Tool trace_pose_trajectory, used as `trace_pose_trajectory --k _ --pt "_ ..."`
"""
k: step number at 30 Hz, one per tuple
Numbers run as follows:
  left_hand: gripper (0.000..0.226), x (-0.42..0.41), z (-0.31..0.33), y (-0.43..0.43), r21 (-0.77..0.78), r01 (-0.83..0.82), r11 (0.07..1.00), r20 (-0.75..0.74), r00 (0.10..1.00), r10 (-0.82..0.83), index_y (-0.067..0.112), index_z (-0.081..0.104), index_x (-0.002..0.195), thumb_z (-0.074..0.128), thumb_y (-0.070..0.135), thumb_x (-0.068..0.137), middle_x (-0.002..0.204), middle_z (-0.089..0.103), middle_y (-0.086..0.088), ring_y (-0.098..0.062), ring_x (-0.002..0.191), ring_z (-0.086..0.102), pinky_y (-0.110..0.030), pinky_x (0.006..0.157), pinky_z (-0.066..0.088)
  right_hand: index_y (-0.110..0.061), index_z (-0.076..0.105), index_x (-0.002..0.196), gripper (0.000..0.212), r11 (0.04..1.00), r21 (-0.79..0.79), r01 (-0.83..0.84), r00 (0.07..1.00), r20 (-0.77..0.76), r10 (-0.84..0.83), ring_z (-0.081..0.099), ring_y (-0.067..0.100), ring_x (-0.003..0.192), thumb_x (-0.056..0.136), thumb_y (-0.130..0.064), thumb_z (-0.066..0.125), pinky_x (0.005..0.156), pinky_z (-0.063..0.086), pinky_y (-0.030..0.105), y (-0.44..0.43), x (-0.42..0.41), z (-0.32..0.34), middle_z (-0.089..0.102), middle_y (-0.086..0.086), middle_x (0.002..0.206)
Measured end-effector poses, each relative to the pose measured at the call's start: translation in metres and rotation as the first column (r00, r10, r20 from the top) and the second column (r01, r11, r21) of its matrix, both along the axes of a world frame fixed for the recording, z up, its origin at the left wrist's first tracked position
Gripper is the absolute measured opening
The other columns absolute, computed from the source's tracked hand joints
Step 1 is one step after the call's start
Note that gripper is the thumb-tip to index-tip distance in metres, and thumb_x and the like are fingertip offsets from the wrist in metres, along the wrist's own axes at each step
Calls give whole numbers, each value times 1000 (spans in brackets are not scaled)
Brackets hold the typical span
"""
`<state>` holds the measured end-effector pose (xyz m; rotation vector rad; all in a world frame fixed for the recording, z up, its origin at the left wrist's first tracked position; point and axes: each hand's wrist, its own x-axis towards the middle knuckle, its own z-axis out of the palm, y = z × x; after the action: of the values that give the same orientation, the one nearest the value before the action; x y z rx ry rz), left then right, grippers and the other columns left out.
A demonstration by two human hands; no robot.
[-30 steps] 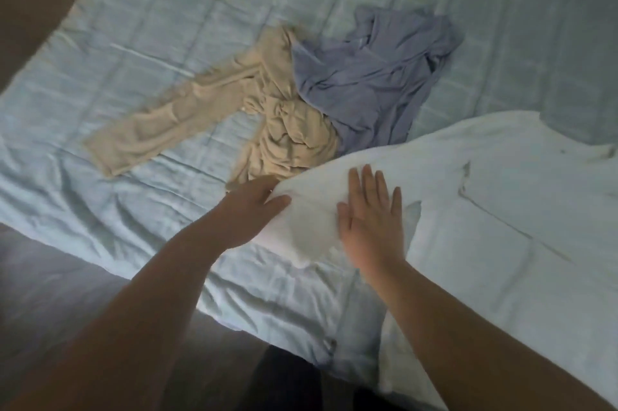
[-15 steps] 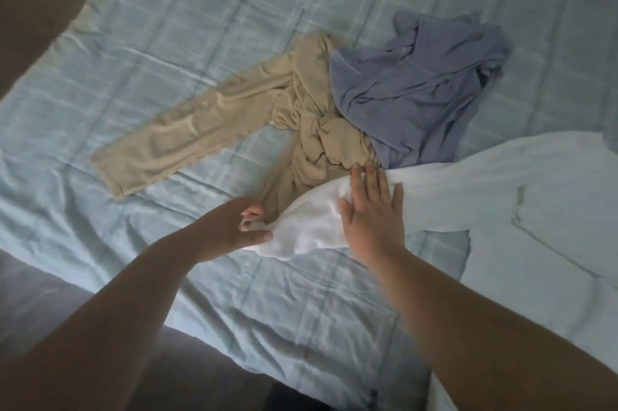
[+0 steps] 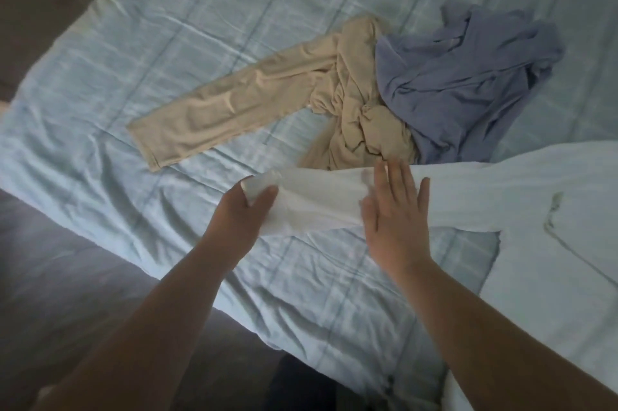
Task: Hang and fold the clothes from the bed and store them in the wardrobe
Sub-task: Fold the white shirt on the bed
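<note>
Garments on bed [image 3: 167,42]: three; one white shirt [image 3: 501,196], sleeve end pinched by left hand [image 3: 240,213]; right hand [image 3: 394,220] flat, fingers straight, on sleeve; one beige garment [image 3: 267,96]; one blue garment [image 3: 468,76].

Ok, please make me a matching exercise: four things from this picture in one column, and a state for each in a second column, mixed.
Things:
1. left hand
2. right hand
3. beige garment
4. blue garment

States:
A. crumpled, farthest right
B. flat on the white sleeve
C. grips the sleeve's end
D. one long part stretched out leftward

Pairs: 1-C, 2-B, 3-D, 4-A
</note>
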<state>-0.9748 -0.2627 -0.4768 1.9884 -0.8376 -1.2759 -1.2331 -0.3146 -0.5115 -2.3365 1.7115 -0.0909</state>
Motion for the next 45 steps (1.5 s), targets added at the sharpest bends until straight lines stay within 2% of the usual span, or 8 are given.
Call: trace_pose_trajectory --k 6,10,16,19,23,30,39,45 --pt "27 15 -43 32 269 -94 959 28 996 90 11 68 112 68 26 90 88 69 0 -25 88 66 -32 71 48 -18 25 156 57 965 120 -234 963 -107 247 17 28 151 102 -37 25 119 13 58 22 22 -15 25 9 162" --pt "34 13 -44 39 249 -146 957 15 989 147 18 69 110 68 39 82 88 73 1 -24 86 69 -43 77 58 -20 22 157 60 964 165 -209 947 -213 242 16 28 151 101 -43 27 117 9 62 20 37 -26 23 7 163" --pt "29 21 -29 59 65 -213 975 -452 865 219 24 67 115 64 36 89 113 69 -14 -30 107 64 -46 94 50 -23 36 148 50 980 58 -188 981 53 185 28 22 145 99 -34 34 115 25 53 8 47 -2 32 1 157" --pt "16 12 -23 57 20 -221 975 -306 927 216 31 67 101 56 35 90 92 63 -3 -20 90 58 -40 81 50 -20 56 125 43 986 42 -162 956 256 146 46 23 124 84 -10 48 102 40 37 1 28 12 49 0 139" --pt "17 -1 -12 43 -72 -173 982 -48 984 170 41 64 98 50 33 92 80 64 18 6 71 58 -21 57 51 -19 63 103 17 990 49 -134 991 -1 134 55 28 91 89 -17 55 78 43 41 -10 5 18 60 2 103" --pt "19 14 -5 38 -97 -89 991 -89 993 81 44 63 102 61 35 85 92 68 14 2 82 61 -17 69 49 -17 54 100 16 977 -203 61 974 226 -14 50 25 85 88 -13 43 83 35 40 -41 14 43 58 4 92" --pt "49 22 -25 34 203 -105 974 -309 937 165 9 70 106 63 0 57 101 74 -15 -36 105 67 -48 100 48 -12 34 149 67 990 86 -110 987 -106 119 24 28 147 86 -21 55 118 19 58 -15 10 -16 30 10 158" --pt "40 11 -32 15 502 -370 782 -143 856 496 7 61 117 68 33 87 104 64 -11 -26 92 65 -40 74 60 -11 20 155 77 991 21 -129 992 -12 129 16 27 151 85 -21 53 122 14 52 7 8 -3 19 10 162"
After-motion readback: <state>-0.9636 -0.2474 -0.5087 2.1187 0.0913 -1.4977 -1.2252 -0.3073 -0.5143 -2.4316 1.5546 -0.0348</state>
